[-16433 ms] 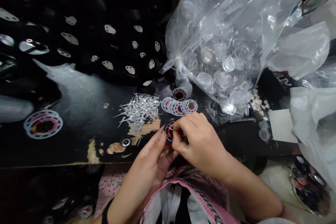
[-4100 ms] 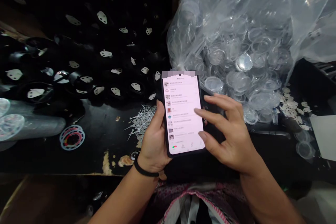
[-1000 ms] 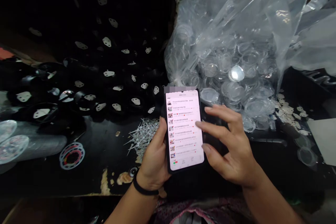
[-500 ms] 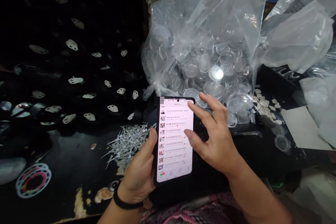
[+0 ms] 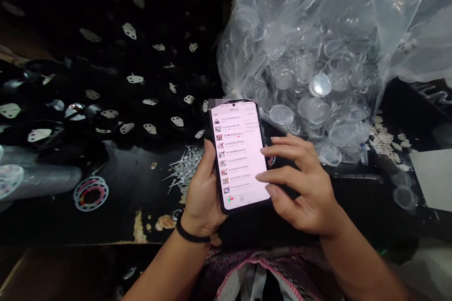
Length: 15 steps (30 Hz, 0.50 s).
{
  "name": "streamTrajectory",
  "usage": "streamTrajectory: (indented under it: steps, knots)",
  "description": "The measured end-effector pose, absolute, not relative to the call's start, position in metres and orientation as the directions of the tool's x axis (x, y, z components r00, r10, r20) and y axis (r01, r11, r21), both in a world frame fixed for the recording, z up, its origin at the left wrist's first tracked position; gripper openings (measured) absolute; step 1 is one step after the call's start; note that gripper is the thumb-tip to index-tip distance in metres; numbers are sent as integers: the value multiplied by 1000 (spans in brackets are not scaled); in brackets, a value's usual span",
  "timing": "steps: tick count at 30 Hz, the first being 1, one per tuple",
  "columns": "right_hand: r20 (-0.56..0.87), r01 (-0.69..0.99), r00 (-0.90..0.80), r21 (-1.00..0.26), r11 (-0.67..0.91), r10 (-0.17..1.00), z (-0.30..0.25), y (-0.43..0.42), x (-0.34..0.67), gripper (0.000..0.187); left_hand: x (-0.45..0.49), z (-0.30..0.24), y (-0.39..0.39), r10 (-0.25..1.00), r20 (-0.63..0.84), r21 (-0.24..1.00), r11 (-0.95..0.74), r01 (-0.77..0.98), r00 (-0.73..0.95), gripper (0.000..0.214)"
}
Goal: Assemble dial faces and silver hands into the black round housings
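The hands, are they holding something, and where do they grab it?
The left hand holds the phone along its left edge, lower part. The right hand doesn't grip anything.

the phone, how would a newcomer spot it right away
Find the black table, then the left hand above it. That hand holds the phone. Its glowing screen of listed rows sets it apart from the small grey pieces and clear plastic discs.

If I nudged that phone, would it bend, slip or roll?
The phone looks stiff: no bend shows as the left hand holds it. It could be somewhat slippery, as the screen looks smooth. It probably wouldn't roll, being a flat slab with long straight sides.
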State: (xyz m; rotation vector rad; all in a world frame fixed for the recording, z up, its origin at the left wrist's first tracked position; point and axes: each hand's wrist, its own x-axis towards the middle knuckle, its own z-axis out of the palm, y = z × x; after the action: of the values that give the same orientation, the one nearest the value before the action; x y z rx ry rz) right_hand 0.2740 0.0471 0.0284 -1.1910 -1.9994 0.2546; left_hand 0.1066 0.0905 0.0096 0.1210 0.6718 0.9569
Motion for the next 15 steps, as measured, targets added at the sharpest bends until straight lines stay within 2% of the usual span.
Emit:
streamTrajectory:
  steps: [5,15]
  knots:
    - [520,642,-298,-511,572,800,31,47,273,9,106,11,91,755,-512,345,617,-707,409,63]
    - [515,602,-375,-497,625,771,30,46,271,7,106,8,93,755,-514,339,614,-713,406,63]
